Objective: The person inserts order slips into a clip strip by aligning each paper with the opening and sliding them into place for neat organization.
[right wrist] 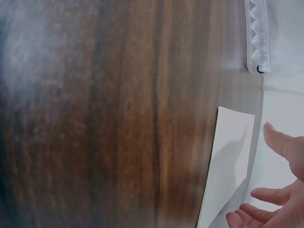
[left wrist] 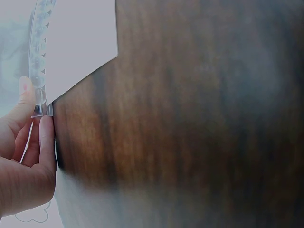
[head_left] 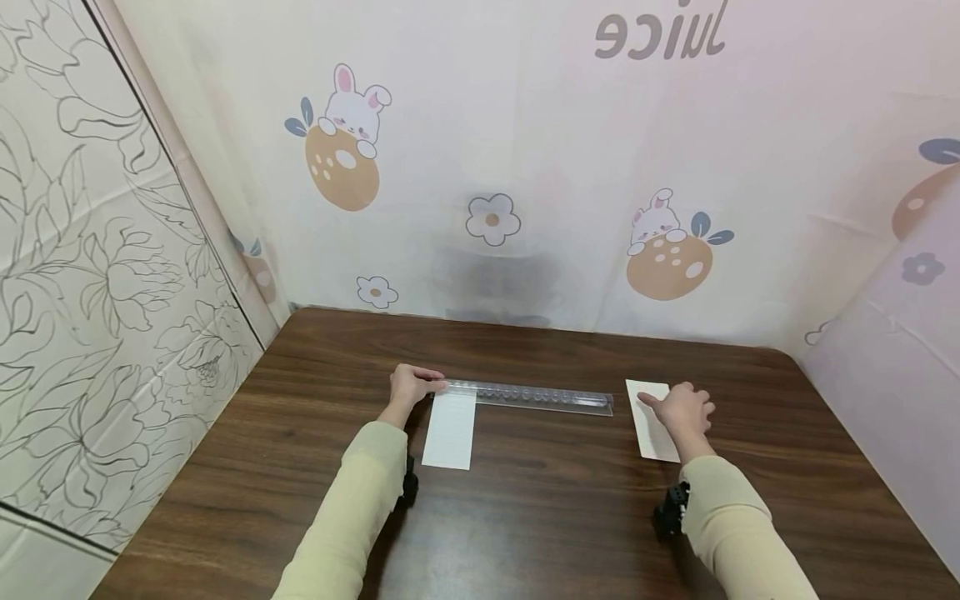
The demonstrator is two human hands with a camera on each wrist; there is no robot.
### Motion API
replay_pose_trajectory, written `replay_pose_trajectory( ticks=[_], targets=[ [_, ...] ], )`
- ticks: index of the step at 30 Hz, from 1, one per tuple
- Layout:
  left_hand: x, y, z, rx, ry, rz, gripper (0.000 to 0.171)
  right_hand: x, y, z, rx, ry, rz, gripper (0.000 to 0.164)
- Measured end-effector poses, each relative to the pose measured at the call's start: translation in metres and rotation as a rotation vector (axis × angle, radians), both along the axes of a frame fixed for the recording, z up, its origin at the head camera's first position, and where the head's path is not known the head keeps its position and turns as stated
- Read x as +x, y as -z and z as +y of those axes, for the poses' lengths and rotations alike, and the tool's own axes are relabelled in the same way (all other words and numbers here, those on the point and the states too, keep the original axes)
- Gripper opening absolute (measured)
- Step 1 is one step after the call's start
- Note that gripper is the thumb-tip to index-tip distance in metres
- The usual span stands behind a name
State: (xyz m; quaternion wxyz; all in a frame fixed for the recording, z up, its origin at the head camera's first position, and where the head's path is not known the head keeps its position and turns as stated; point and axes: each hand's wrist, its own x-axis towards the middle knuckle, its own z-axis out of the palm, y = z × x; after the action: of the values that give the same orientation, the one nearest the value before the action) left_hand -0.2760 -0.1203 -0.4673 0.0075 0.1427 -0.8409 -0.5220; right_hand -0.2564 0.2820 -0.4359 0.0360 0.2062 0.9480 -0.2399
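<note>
A long clear plastic strip (head_left: pixel 540 398) with a row of round bumps along it lies across the table. My left hand (head_left: pixel 408 386) holds its left end, the thumb on one side and a finger at the end, as the left wrist view shows. A white paper card (head_left: pixel 450 432) overlaps the strip near that hand and extends toward me. Off the strip's right end, a second white card (head_left: pixel 655 440) lies on the table. My right hand (head_left: pixel 684 410) hovers at that card with its fingers spread; in the right wrist view the fingers (right wrist: pixel 268 194) are apart with nothing between them.
The dark wood-grain table (head_left: pixel 540 517) reaches back to a printed curtain (head_left: pixel 487 125). A panel with flower line drawings (head_left: pixel 112 217) stands on the left. Black wrist cameras (head_left: pixel 670 510) sit under both sleeves.
</note>
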Motion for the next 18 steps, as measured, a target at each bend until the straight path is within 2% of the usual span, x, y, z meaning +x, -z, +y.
replay_pose_trajectory(
  ticks=[7, 18],
  targets=[
    [0.0004, -0.0007, 0.0004, 0.011, -0.002, 0.0, 0.014, -0.0015, 0.0013, -0.0008, -0.02, 0.021, -0.06, 0.088],
    [0.0011, -0.0014, 0.0008, 0.008, -0.005, 0.001, 0.014, -0.0008, 0.0032, -0.0008, -0.021, 0.035, -0.099, 0.088]
  ],
)
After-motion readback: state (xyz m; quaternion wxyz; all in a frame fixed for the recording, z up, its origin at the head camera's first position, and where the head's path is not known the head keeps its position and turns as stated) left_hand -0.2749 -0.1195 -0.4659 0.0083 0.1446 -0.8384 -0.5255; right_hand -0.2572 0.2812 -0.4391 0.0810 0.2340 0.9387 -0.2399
